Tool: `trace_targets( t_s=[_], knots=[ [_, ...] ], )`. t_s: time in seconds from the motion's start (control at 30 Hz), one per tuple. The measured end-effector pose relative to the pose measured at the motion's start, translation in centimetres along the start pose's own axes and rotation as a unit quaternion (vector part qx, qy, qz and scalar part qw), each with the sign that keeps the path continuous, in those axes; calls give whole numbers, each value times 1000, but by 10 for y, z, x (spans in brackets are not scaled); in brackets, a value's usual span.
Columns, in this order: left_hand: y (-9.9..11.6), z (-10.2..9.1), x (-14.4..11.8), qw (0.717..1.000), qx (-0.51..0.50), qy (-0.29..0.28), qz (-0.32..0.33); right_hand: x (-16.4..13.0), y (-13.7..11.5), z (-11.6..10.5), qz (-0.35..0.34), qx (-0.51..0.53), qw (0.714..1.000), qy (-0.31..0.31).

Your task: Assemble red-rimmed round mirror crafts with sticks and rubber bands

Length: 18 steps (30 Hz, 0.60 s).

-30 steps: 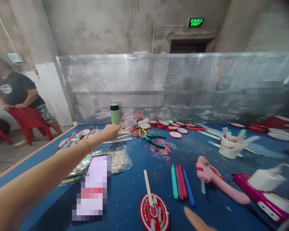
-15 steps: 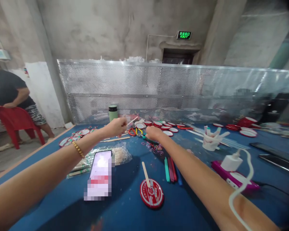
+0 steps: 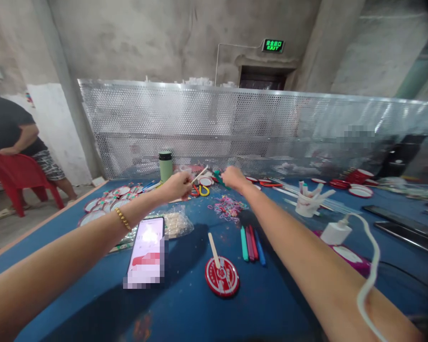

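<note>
At the far left, a person in a black shirt [image 3: 3, 128] is leaning on a red chair [image 3: 10, 173] standing on the floor beside the table [image 3: 185, 308], which is covered in blue.

I am seeing both arms stretching forward over the table. My left hand [image 3: 176, 184], with a gold bracelet [image 3: 123, 218] on the wrist, is closing its fingers around a thin wooden stick [image 3: 199, 175], holding it up off the table with the tip pointing up and to the right. Left of the hand, round red-and-white discs [image 3: 103, 204] are lying in a group. Behind the hand a green bottle [image 3: 165, 166] is standing upright near the perforated metal screen [image 3: 235, 128]. Below the left forearm a phone [image 3: 147, 249] is lying face up with its screen lit, partly on a clear bag of sticks [image 3: 176, 223].

Just right of the stick, scissors [image 3: 199, 191] with red and yellow loops are lying on the table. My right hand [image 3: 233, 178] is gripping a teal-handled tool [image 3: 219, 178], lifting it just beside the stick's tip; the tool's working end is hidden. Under that hand a heap of coloured rubber bands [image 3: 228, 209] is lying loose.

Nearer to me, a red disc [image 3: 221, 277] is lying with a wooden stick across it, and three markers [image 3: 250, 242] are lying side by side. Further right, a white cup [image 3: 306, 205] is holding white sticks, and a white charger [image 3: 337, 232] with its cable is running along my right forearm.
</note>
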State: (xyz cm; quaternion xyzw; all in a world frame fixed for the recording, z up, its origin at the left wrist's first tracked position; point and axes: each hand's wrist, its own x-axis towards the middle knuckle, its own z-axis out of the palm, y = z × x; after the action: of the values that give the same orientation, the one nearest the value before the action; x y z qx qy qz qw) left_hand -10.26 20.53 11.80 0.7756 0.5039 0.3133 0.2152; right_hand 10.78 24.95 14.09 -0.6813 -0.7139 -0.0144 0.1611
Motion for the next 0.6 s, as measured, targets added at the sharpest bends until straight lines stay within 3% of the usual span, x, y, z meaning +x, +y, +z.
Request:
trace_targets(
  t_s=[0.17, 0.27, 0.33, 0.4, 0.5, 0.6],
  knots=[
    [17, 8, -22, 993, -76, 66, -63, -52, 2, -25, 34, 177, 982, 45],
    [32, 23, -47, 975, -197, -22, -95, -106, 2, -26, 14, 285, 958, 9],
    [39, 36, -62, 966, -237, -83, -59, -141, 1, -23, -7, 486, 872, -61],
    [43, 47, -74, 970, -227, -77, -45, -168, 2, -19, -28, 547, 831, -96],
    [48, 55, -83, 976, -201, -69, -45, -190, 7, -11, -116, 481, 864, -92],
    [58, 58, -87, 964, -249, -87, -27, -195, 11, -3, -213, 421, 881, 34]
  ],
)
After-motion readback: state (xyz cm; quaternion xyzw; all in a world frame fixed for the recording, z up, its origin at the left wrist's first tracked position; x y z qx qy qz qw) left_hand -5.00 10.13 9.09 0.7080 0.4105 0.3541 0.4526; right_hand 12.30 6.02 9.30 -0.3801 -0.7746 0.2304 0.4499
